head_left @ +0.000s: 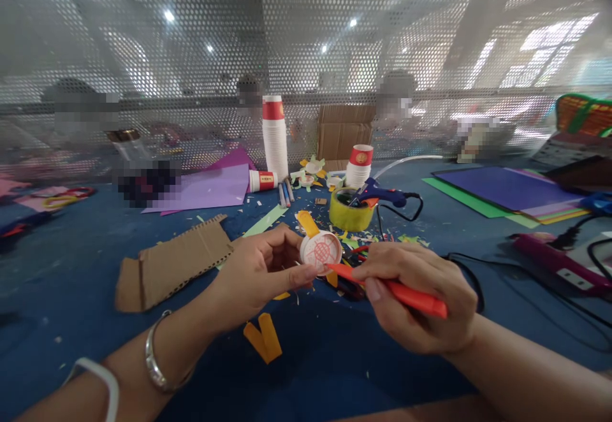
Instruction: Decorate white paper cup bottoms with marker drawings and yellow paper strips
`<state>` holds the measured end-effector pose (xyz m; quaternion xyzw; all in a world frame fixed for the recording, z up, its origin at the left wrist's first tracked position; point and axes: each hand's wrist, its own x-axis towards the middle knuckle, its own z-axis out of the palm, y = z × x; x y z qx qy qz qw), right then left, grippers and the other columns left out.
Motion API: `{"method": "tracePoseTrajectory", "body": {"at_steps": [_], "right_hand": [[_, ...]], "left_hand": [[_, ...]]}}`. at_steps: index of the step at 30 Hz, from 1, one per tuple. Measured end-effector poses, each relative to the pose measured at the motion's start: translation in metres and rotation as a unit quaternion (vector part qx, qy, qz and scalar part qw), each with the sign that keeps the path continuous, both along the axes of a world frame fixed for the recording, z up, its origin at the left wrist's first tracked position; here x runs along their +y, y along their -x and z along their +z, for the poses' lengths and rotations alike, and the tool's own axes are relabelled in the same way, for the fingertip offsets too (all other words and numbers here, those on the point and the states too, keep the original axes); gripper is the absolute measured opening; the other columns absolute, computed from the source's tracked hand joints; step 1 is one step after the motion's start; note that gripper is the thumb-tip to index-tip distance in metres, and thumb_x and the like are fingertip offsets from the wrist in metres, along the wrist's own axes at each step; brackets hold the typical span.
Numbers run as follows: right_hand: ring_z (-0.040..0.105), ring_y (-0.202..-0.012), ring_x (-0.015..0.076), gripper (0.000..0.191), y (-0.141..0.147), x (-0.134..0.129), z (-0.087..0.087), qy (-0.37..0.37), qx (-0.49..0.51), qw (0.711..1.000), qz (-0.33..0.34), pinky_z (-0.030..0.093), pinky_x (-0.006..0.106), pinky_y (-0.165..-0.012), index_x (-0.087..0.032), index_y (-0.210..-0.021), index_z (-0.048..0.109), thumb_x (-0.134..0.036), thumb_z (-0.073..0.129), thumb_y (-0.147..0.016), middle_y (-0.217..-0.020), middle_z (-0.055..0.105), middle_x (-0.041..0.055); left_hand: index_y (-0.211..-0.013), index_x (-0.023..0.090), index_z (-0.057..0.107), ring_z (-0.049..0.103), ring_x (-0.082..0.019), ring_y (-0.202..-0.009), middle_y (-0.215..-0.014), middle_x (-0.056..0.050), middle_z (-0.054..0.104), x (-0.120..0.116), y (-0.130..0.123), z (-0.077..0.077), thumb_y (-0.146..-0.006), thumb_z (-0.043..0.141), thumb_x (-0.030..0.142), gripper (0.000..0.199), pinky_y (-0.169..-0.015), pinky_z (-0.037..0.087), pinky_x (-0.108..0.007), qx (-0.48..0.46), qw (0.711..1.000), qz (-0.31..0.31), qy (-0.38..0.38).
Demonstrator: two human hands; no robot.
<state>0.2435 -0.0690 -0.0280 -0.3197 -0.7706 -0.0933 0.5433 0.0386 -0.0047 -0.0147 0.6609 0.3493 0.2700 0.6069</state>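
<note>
My left hand [268,266] pinches the rim of a short, cut-down paper cup bottom [321,250], with its round face turned toward me. Red lines form a net-like drawing on that face. A strip of orange paper [307,224] sticks out from its upper edge, and another orange bit shows beneath. In my right hand [421,294] is a red-orange marker [406,296], its tip at the lower part of the drawn face. Two folded orange paper strips [264,338] lie on the table below my left hand. Scissors beneath the hands are partly hidden.
Corrugated cardboard [179,262] lies at left, purple paper [205,187] behind it. Stacked paper cups [274,141], yellow tape [351,211] and a blue glue gun [387,194] stand farther back. A power strip [559,266] with cords and coloured sheets [507,186] are at right. A perforated screen closes the back.
</note>
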Motion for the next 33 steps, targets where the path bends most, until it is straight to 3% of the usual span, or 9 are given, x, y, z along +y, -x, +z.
{"method": "tracePoseTrajectory", "body": {"at_steps": [14,33], "right_hand": [[0.063,-0.049,0.0121,0.021,-0.0013,0.0001,0.0006,-0.002,0.009,1.0,-0.016,0.053,0.024,-0.051,-0.023,-0.081,0.06,-0.003,0.052,-0.078,-0.06,0.067,-0.003],[0.063,-0.049,0.0135,0.022,-0.0015,-0.0023,0.0015,0.003,-0.001,1.0,-0.005,0.053,0.025,-0.048,-0.023,-0.081,0.06,-0.003,0.051,-0.077,-0.06,0.066,-0.002]], "left_hand": [[-0.088,0.016,0.061,0.062,-0.009,-0.065,-0.076,0.002,0.065,-0.0006,0.0003,-0.0003,-0.074,0.08,0.036,0.031,-0.063,0.051,-0.022,-0.004,1.0,0.009,0.002],[-0.09,0.018,0.06,0.063,-0.01,-0.065,-0.082,0.0,0.067,0.0014,0.0022,-0.0051,-0.076,0.078,0.036,0.029,-0.063,0.052,-0.024,-0.008,1.0,0.012,-0.007]]}}
